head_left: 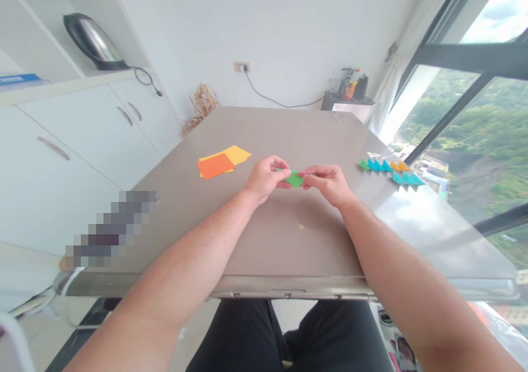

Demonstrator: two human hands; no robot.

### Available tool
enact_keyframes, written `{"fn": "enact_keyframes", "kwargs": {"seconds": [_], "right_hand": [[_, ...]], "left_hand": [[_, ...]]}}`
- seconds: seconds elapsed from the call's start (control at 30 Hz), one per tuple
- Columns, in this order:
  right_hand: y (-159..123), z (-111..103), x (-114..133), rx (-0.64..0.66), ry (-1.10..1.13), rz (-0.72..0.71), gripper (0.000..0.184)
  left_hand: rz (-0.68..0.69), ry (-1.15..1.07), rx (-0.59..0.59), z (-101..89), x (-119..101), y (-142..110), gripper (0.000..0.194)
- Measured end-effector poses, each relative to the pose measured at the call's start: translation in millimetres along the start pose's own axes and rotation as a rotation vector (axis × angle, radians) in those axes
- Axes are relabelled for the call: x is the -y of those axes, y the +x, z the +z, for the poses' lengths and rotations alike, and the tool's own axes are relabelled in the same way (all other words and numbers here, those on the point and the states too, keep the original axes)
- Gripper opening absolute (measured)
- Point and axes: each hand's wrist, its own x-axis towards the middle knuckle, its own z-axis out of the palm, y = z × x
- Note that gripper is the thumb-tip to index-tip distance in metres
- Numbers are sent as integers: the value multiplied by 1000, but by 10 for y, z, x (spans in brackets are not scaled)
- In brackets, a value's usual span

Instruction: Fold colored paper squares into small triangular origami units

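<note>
A small piece of green paper (295,179) is held up just above the tabletop, between my two hands. My left hand (268,178) pinches its left end with thumb and fingers. On the other end, the fingers of my right hand (326,182) are closed in a pinch. Parts of the paper are hidden behind my fingertips, so its full shape cannot be made out. To the left of my hands lie orange paper (216,166) and yellow paper (236,154), the orange partly covering the yellow.
Several folded blue paper pieces (379,165) stand in rows at the table's right, with green and orange ones beside them. A pixelated patch (111,229) covers something at the left edge. The grey table (289,240) reaches toward the wall; a window (462,102) is on the right.
</note>
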Motion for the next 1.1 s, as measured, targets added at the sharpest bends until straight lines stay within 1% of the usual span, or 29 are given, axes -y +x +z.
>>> {"fn": "enact_keyframes", "kwargs": {"seconds": [0.07, 0.13, 0.2, 0.3, 0.4, 0.53, 0.7, 0.8, 0.93, 1.1], "right_hand": [[3, 13, -12, -7, -18, -38, 22], [6, 32, -12, -21, -13, -82, 31], [12, 50, -11, -34, -29, -93, 39], [18, 66, -11, -68, -123, -61, 32], [20, 68, -11, -81, -170, -55, 25], [26, 64, -24, -81, -170, -63, 22], [37, 62, -47, -98, -190, -66, 20], [34, 69, -41, -107, -195, -64, 19], [22, 77, -34, -117, -210, -45, 20], [15, 69, -52, -138, -207, -55, 21]], "left_hand": [[65, 63, -49, 6, 13, 7, 21], [144, 137, -91, 8, 25, 10, 20], [207, 196, -97, 7, 39, 8, 20], [231, 261, -64, -1, 66, 6, 21], [221, 256, -37, -14, 93, 12, 24], [174, 181, -20, -38, 109, 33, 29], [95, 55, 35, -55, 96, 41, 29], [73, -6, 42, -49, 78, 33, 28], [39, -50, 47, -29, 57, 18, 29], [31, -85, 59, -20, 50, 10, 32]]}}
